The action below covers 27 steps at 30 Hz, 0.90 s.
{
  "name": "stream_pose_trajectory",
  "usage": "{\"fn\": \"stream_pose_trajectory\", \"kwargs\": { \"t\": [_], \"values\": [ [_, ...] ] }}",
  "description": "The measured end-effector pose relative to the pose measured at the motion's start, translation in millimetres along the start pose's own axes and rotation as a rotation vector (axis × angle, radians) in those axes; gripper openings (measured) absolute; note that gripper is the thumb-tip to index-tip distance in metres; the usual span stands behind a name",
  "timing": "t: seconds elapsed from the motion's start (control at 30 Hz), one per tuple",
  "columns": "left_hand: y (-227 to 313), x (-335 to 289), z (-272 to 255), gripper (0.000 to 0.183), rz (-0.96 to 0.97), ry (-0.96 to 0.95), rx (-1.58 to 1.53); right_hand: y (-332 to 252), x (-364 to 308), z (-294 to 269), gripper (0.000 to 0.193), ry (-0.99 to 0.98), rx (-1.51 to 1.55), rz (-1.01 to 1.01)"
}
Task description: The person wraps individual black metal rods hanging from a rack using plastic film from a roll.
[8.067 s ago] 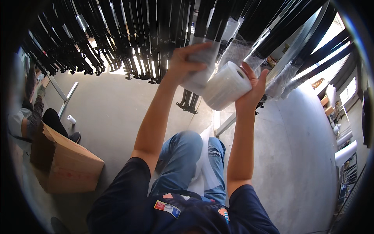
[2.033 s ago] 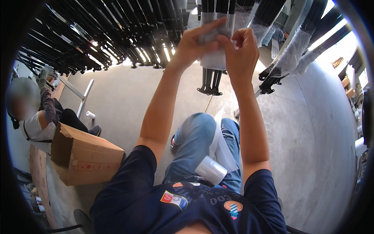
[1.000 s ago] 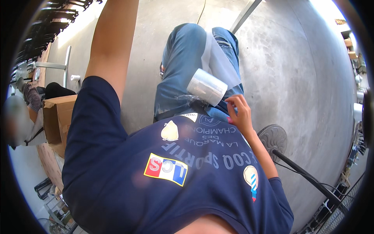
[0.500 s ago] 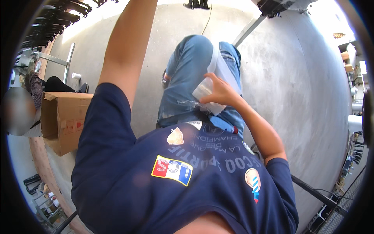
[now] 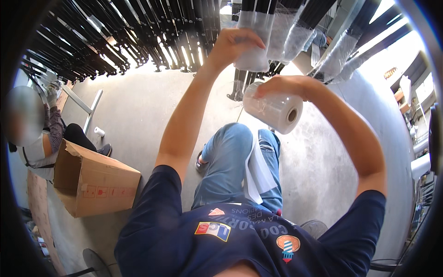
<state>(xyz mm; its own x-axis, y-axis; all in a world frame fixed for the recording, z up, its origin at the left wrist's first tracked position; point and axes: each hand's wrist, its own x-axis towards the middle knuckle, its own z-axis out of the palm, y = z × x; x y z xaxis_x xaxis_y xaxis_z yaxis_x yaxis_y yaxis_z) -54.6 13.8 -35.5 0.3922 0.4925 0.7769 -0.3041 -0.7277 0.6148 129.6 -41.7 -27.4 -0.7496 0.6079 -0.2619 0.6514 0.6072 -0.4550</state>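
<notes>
My right hand (image 5: 288, 87) is closed over a roll of clear stretch film (image 5: 274, 108), whose cardboard core faces right. Just above and to the left, my left hand (image 5: 236, 45) bends its fingers around a white translucent wrap (image 5: 254, 57). That wrap covers the lower end of black poles (image 5: 263, 6) hanging from above. Between the hands, the film's loose end is too clear to trace. White sheets (image 5: 258, 173) lie over my thigh.
Other film-wrapped pole ends (image 5: 297, 41) hang to the right. Rows of black poles (image 5: 138, 34) fill the upper left. An open cardboard box (image 5: 108, 184) stands at left, beside a seated co-worker (image 5: 39, 143). A small white roll (image 5: 99, 132) lies on the floor.
My right hand has risen from my lap to the hanging poles and now holds the film roll. My left hand, out of sight before, is at the wrap. The view has tilted upward.
</notes>
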Motion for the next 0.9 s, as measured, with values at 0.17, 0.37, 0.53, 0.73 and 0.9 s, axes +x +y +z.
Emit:
{"fn": "stream_pose_trajectory", "kwargs": {
  "t": [0.17, 0.37, 0.53, 0.73, 0.9],
  "values": [
    [3, 1, 3, 0.015, -0.019, 0.007, 0.070, 6, -4, -32, 0.038, -0.036, -0.044, -0.174],
    [-10, 1, 6, 0.018, 0.053, 0.044, 0.186, -20, -20, -50, 0.053, 0.150, 0.905, 0.801],
    [-4, 9, 15, 0.017, -0.006, 0.016, 0.209, 38, -49, -62, 0.051, 0.254, -0.185, -0.125],
    [-13, 7, 17, 0.017, 0.075, 0.017, 0.224, -4, -35, -83, 0.047, 0.383, 0.239, 0.281],
    [-5, 6, 13, 0.017, 0.037, 0.001, 0.260, -33, -21, -84, 0.042, 0.397, 0.724, 0.744]
  ]
}}
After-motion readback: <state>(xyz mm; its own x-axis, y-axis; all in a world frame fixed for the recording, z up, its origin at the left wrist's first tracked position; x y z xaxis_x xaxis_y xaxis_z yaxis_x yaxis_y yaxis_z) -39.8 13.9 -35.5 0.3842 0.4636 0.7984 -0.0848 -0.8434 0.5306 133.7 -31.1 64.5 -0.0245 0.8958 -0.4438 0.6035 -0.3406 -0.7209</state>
